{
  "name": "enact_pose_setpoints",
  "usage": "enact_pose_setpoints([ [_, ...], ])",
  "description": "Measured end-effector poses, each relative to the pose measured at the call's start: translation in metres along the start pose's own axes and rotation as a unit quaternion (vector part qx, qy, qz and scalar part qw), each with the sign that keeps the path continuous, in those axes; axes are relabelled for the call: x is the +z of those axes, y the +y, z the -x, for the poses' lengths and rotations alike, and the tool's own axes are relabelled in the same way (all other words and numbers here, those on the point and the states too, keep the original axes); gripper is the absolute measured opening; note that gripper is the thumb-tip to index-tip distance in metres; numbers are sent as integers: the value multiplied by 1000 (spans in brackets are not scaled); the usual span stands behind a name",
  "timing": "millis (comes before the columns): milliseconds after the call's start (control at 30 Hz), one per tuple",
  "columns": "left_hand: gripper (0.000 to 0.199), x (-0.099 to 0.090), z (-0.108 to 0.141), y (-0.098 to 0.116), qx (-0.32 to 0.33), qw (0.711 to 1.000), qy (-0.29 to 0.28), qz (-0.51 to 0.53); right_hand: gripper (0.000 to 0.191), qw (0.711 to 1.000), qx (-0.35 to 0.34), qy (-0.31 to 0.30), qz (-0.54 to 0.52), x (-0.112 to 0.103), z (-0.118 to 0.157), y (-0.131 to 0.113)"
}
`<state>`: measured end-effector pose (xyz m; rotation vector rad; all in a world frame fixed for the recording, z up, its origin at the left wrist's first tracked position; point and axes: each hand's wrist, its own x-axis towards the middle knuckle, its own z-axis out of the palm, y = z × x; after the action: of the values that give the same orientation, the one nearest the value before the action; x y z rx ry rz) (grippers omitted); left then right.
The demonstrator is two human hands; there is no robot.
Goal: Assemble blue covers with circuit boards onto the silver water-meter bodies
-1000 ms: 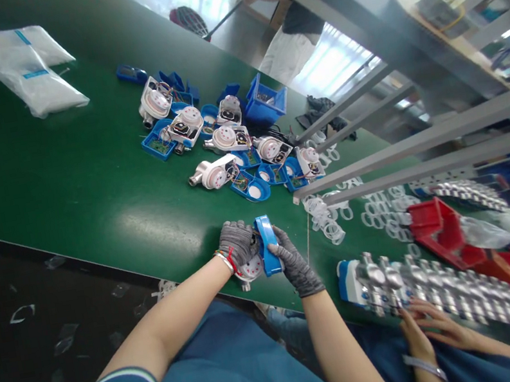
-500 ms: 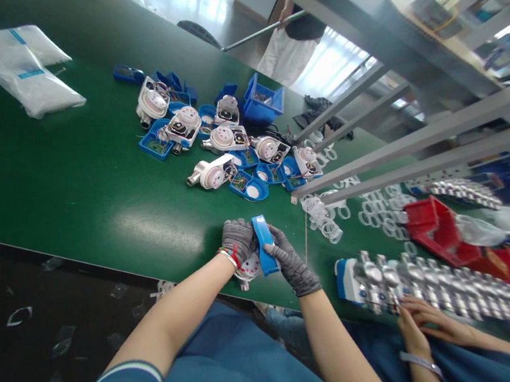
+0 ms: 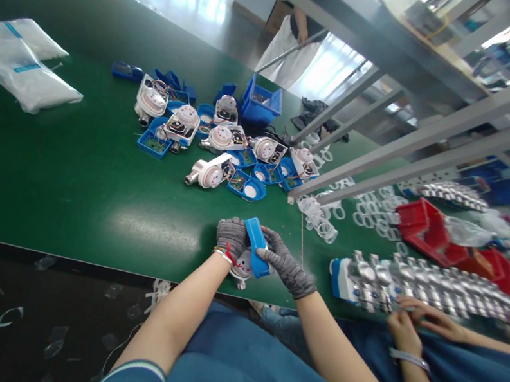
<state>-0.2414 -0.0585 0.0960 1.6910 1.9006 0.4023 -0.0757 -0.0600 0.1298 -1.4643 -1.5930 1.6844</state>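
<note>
My right hand [image 3: 285, 263], in a grey knit glove, grips a blue plastic cover [image 3: 258, 249] held on edge, thumb on its near face. My left hand [image 3: 233, 236], gloved too, is closed with its fingers curled at the cover's left side. Just below it a white housing [image 3: 241, 266] with a round, red-dotted face shows in part, close against the cover. How the left fingers grip the housing is partly hidden. Further up the green table [image 3: 101, 177] lie several white housings [image 3: 213, 173] with blue covers, wires and circuit boards [image 3: 240, 182].
A blue bin [image 3: 261, 104] stands behind the housings. Clear rings [image 3: 318, 216] lie around a grey metal frame [image 3: 353, 168]. To the right are rows of silver-topped units [image 3: 416, 275], red bins [image 3: 420, 225] and a co-worker's hands [image 3: 414, 321]. White bags [image 3: 26, 66] lie far left.
The blue cover has turned slightly, showing more of its broad face. Both hands stay around the same parts. The whole view has shifted a little. A person's hand behind the table has moved.
</note>
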Motion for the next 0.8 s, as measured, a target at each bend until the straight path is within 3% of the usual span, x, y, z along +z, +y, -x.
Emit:
enact_pose_setpoints([
  [167, 31, 23, 26, -29, 106, 989, 99, 20, 83, 995, 21, 43, 87, 13, 2, -1],
  [233, 29, 33, 35, -41, 120, 981, 147, 46, 82, 988, 7, 63, 142, 18, 1, 0],
  [367, 24, 47, 41, -52, 54, 972, 208, 99, 78, 960, -21, 100, 263, 33, 4, -1],
  [500, 24, 55, 40, -52, -5, 949, 217, 227, 76, 905, 26, 120, 406, 53, 12, -10],
  [567, 24, 59, 42, -49, -38, 914, 212, 345, 75, 879, 54, 121, 459, 60, 16, -14],
  [600, 25, 60, 44, -46, -60, 882, 215, 414, 75, 869, 58, 118, 476, 62, 17, -15],
  [733, 54, 61, 57, -29, -164, 709, 210, 653, 78, 860, 45, 108, 496, 66, 17, -10],
  [767, 62, 60, 60, -24, -171, 687, 192, 679, 78, 863, 45, 106, 492, 66, 16, -6],
  [800, 67, 58, 62, -20, -171, 684, 171, 688, 76, 868, 45, 103, 484, 67, 16, -2],
])
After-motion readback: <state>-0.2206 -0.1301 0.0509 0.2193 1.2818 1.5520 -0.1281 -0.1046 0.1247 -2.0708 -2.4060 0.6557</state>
